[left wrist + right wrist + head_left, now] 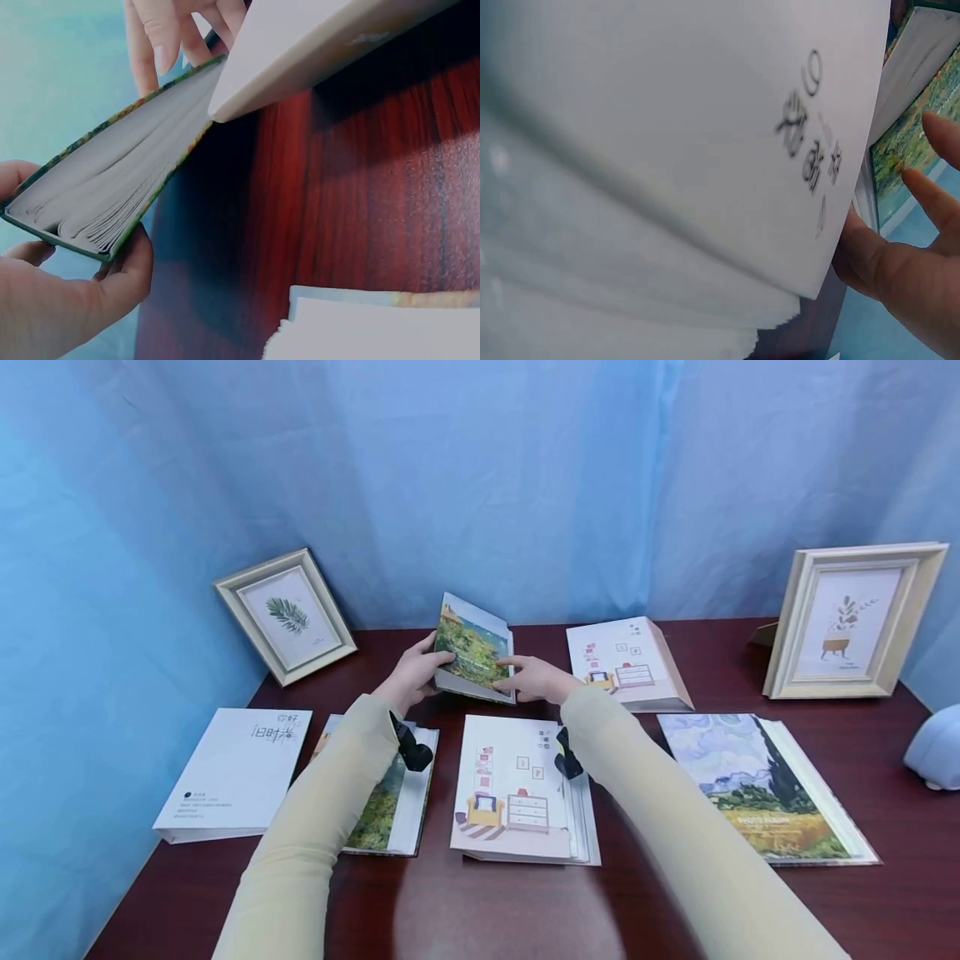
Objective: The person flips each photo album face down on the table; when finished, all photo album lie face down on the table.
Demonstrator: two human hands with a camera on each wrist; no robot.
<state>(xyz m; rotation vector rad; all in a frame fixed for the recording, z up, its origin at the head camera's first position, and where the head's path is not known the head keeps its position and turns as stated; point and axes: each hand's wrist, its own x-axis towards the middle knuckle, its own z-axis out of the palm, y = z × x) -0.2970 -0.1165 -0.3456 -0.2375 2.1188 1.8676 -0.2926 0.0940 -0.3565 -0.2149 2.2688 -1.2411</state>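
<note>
Setting: dark red wooden table (750,893) with blue cloth hung behind it.
Left hand: left hand (411,677) has its fingers curled round the left edge of the landscape book (474,650); in the left wrist view the thumb lies above and the fingers below the book's page block (112,187).
Right hand: right hand (536,679) has its fingers (513,664) straight and lying on the book's right side, loosely apart.
Landscape book: tilted up off the table, near the middle of the back edge, its closed cover facing the person.
Just in front: room-drawing album (521,789) near the front edge, under the right forearm; green-covered book (386,806) under the left forearm.
Right of the hands: standing white album (626,662); wheat-field album (757,785) lying flat toward the right edge.
Left edge: white book (236,772) lying flat.
Back corners: leaf picture frame (285,614) at the left, plant picture frame (851,620) at the right.
</note>
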